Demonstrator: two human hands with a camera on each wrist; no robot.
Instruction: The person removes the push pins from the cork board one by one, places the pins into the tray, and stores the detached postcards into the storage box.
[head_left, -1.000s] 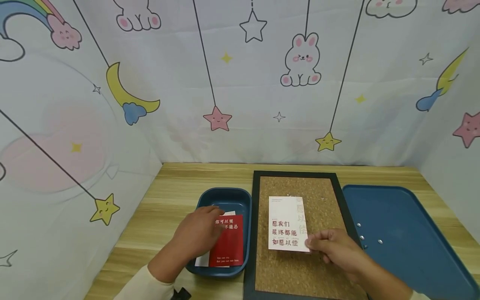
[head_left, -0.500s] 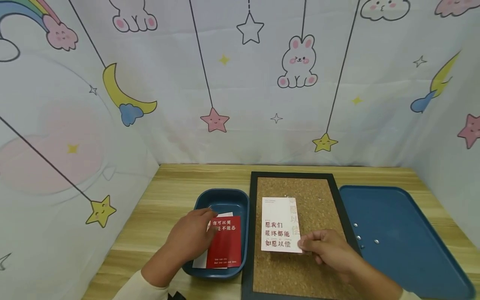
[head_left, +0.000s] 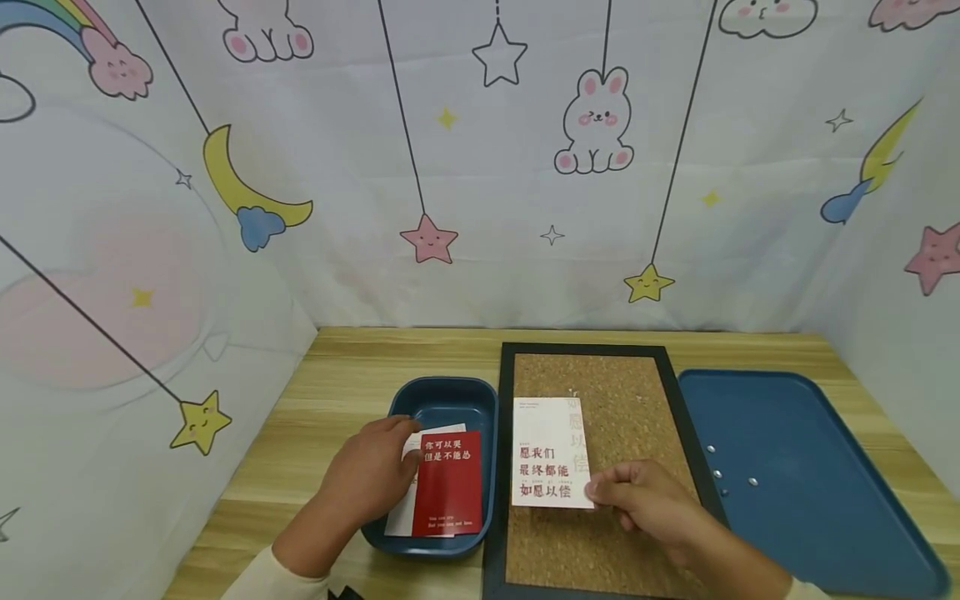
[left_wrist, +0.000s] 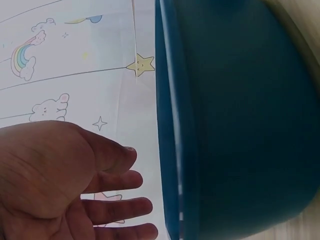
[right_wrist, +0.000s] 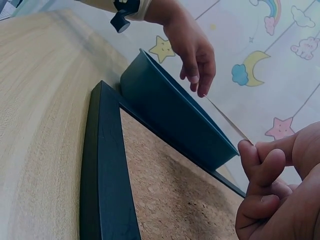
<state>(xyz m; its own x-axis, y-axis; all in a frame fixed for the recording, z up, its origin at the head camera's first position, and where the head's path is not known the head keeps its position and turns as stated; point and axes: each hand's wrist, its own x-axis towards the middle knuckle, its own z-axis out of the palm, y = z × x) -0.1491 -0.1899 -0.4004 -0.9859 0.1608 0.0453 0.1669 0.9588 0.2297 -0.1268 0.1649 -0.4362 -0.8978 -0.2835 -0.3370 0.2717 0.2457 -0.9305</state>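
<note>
My right hand [head_left: 652, 500] pinches a white card [head_left: 543, 433] with red Chinese lettering by its lower right corner, above the framed cork board [head_left: 622, 550]. Edge-on in the right wrist view, the card [right_wrist: 227, 119] is a thin strip running from thumb and fingertips. My left hand [head_left: 367, 479] hovers over the left side of a blue bin [head_left: 431, 547], partly hiding what lies in it. Inside the bin lie a red card [head_left: 448, 492] with white lettering and white cards [head_left: 401, 521] beneath. In the left wrist view the left hand's fingers [left_wrist: 122, 207] stretch toward the bin, holding nothing.
Right of the board stands a flat blue tray [head_left: 825, 483]; several small silvery pieces [head_left: 753, 482] lie near its left edge. Everything rests on a wood-grain table [head_left: 360, 350]. A white cartoon-print curtain [head_left: 525, 167] encloses the back and sides.
The right hand has carried the white card leftward across the board, closer to the bin. The left hand has drawn back left, uncovering more of the red card's lettering. The head view shifted slightly.
</note>
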